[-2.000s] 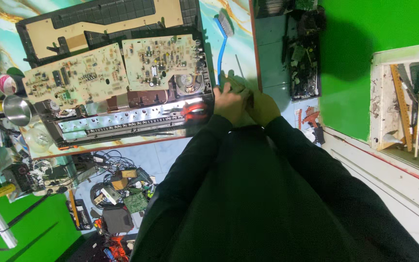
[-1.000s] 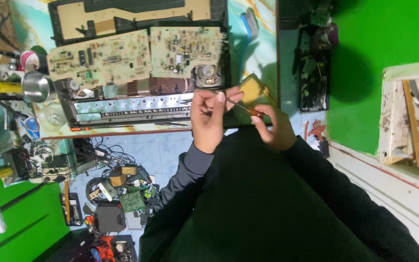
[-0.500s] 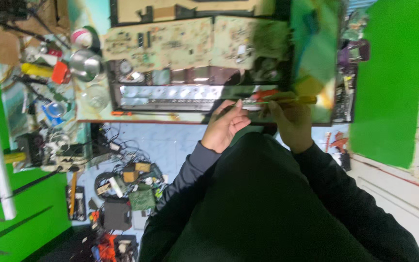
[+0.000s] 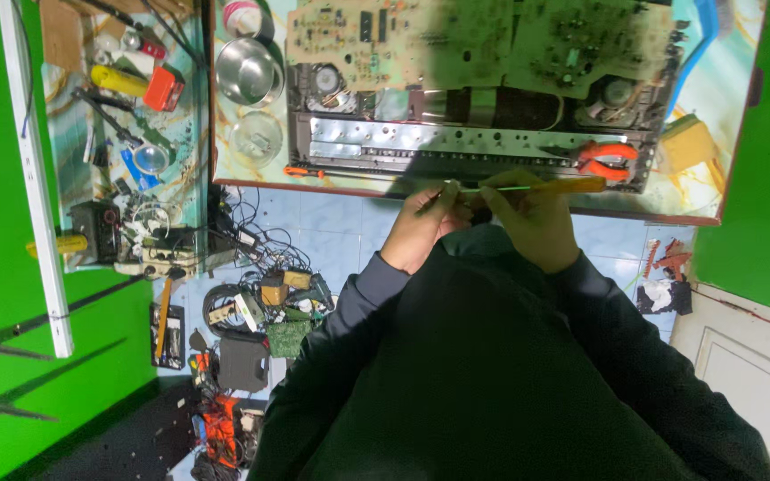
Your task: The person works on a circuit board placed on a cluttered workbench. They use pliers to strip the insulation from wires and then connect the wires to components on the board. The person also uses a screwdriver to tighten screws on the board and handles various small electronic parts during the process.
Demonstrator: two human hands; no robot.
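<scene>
Both hands meet at the near edge of the workbench (image 4: 688,218), above my dark sleeves. My right hand (image 4: 532,218) grips a long thin tool with a yellow-orange handle (image 4: 572,186), held level. My left hand (image 4: 421,227) pinches the tool's thin green shaft near its tip. Just beyond the hands lies an opened electronic device (image 4: 474,147) with a silver strip and two green circuit boards (image 4: 376,40). Red-handled pliers (image 4: 608,158) rest on the device's right end.
A steel bowl (image 4: 249,71) and a glass lid (image 4: 256,138) sit on the bench's left end. A side shelf (image 4: 118,134) holds tools and a red-capped yellow bottle. Cables, boards and a black box (image 4: 242,361) litter the tiled floor. Green walls stand on both sides.
The view has swung right and closer to the bench. My hands dropped from chest height to the bench edge, and the long tool now lies level between them.
</scene>
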